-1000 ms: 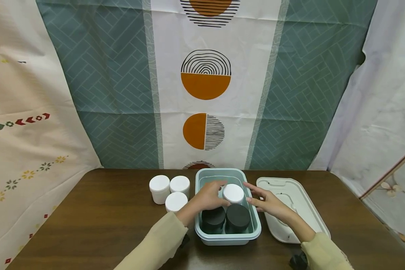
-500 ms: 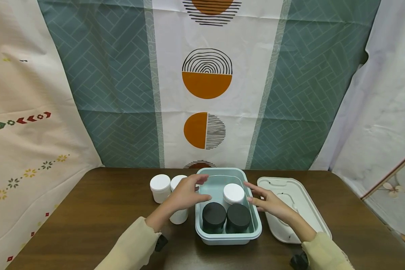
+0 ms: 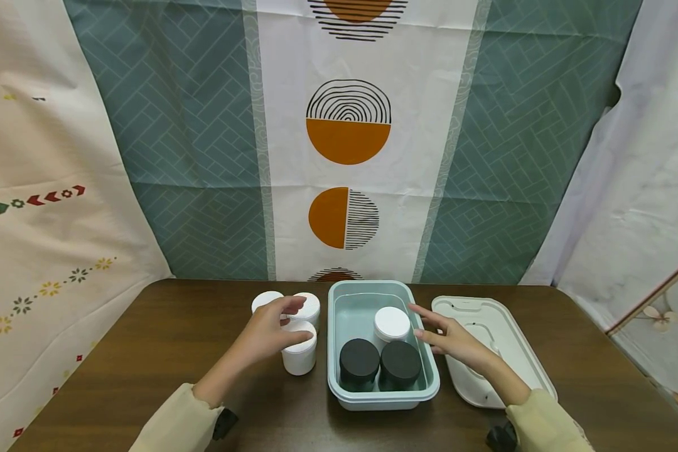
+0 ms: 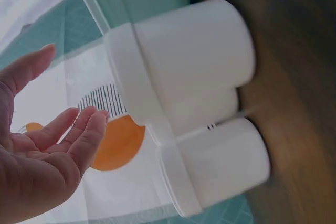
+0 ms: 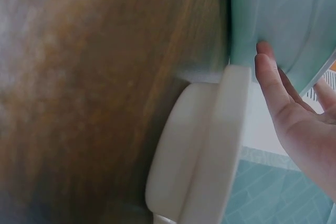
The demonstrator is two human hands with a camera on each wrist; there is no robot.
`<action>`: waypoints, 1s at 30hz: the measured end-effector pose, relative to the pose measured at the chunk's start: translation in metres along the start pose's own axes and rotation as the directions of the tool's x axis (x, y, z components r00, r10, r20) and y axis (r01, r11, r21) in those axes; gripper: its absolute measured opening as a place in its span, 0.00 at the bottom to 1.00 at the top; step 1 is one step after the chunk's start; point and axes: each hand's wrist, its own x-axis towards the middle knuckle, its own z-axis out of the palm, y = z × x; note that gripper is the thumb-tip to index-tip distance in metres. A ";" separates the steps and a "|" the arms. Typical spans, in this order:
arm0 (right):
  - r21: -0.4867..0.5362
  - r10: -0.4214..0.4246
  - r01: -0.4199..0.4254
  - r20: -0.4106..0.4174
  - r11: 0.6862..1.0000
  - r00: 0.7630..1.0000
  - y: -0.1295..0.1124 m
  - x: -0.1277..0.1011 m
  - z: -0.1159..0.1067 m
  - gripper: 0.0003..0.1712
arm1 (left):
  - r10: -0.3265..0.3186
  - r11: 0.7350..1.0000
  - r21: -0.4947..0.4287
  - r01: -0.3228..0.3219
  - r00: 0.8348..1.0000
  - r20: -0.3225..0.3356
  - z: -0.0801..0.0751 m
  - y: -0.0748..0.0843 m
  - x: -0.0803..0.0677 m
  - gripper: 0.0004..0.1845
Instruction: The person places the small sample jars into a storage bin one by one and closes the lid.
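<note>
In the head view my left hand (image 3: 268, 331) is beside and partly over a group of three white lidded jars, its thumb and fingers apart and holding nothing. The front jar (image 3: 299, 359) is nearest; the back right jar (image 3: 311, 306) and back left jar (image 3: 264, 299) are partly covered by the hand. The left wrist view shows a gap between the fingers and the closest jar (image 4: 184, 51). My right hand (image 3: 454, 342) rests its fingers on the right side of a pale blue plastic bin (image 3: 381, 399). Inside stand a white jar (image 3: 392, 324) and two black-lidded jars (image 3: 358, 359).
A whitish bin lid (image 3: 505, 339) lies on the brown table (image 3: 164, 351) to the right, partly under my right forearm. A patterned curtain (image 3: 203, 157) hangs right behind the table's back edge.
My left hand has moved left, out of the bin and over to the white jars, leaving the white jar standing inside the bin. The right hand has stayed at the bin's side.
</note>
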 end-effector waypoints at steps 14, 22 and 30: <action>0.010 0.008 -0.008 0.001 1.000 1.000 0.000 0.000 0.000 0.34 | 0.005 0.996 0.087 -0.001 0.999 -0.046 0.001 -0.021 -0.017 0.30; 0.009 0.009 -0.009 -0.004 1.000 1.000 -0.001 -0.001 0.000 0.34 | 0.001 0.988 0.155 0.011 0.997 -0.077 0.010 -0.027 -0.018 0.30; 0.012 0.005 -0.005 -0.003 1.000 1.000 0.000 -0.001 0.000 0.35 | 0.016 0.982 0.187 0.002 0.995 -0.096 0.013 -0.031 -0.018 0.30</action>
